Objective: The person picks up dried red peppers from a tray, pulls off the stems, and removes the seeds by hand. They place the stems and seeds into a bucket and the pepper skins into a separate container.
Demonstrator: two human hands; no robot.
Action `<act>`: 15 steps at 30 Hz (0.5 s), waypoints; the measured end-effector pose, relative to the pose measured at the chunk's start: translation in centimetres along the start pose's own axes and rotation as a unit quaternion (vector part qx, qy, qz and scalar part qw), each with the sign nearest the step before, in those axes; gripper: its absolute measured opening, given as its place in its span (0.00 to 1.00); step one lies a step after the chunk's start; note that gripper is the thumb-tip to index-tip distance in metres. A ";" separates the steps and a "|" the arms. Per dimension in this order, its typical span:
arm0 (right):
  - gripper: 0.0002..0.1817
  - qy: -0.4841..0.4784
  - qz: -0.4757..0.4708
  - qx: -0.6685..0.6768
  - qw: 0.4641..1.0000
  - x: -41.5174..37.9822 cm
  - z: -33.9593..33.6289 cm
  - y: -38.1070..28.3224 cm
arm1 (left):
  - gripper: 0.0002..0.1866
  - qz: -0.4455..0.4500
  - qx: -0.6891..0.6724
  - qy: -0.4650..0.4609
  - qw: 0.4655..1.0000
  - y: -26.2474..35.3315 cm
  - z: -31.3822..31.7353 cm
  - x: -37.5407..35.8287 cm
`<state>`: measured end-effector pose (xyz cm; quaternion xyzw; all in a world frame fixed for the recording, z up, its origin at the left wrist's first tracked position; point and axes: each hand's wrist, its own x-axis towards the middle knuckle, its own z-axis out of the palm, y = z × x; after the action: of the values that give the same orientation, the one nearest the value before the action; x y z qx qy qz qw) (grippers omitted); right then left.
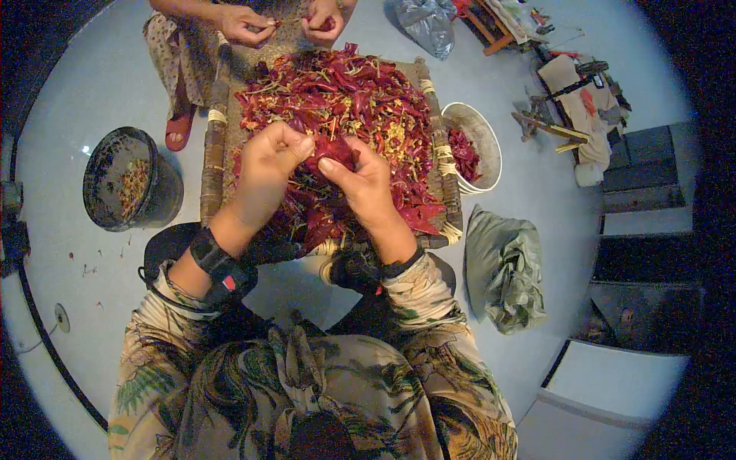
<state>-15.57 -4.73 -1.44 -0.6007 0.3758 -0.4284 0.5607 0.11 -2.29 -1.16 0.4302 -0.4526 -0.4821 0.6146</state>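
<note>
Between my two hands is a dark red dried chili pepper (334,152), held above a woven tray (213,153). My left hand (270,162) pinches its left side, thumb and fingers closed. My right hand (363,178) grips the other side with the thumb pressed on top. Beneath them the tray carries a heap of dried red peppers (368,84), mixed with yellow seeds and pale stems. My fingers hide part of the pepper.
A black bucket (165,184) with stems stands left; a white bucket (494,146) with red pepper pieces stands right. A green sack (506,268) lies on the floor. Across the tray, a co-worker's hands (284,24) hold small pieces. Tools and wood (567,130) lie farther right.
</note>
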 end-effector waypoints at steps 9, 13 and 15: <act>0.16 -0.071 0.022 0.074 0.995 0.2 -1.0 0.1 | 0.08 -0.225 -0.282 -0.049 0.931 0.1 -0.8 -0.2; 0.16 -0.084 0.005 0.088 0.993 0.2 -1.0 -0.3 | 0.08 -0.261 -0.333 -0.070 0.903 -0.2 -1.1 -0.2; 0.16 -0.079 0.003 0.114 0.990 0.3 -0.6 -0.7 | 0.08 -0.273 -0.409 -0.084 0.867 -0.4 -1.3 -0.2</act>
<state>-16.09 -5.14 -0.71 -0.5639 0.2810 -0.4176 0.6548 1.28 -2.07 -1.90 0.2045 -0.1293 -0.8072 0.5385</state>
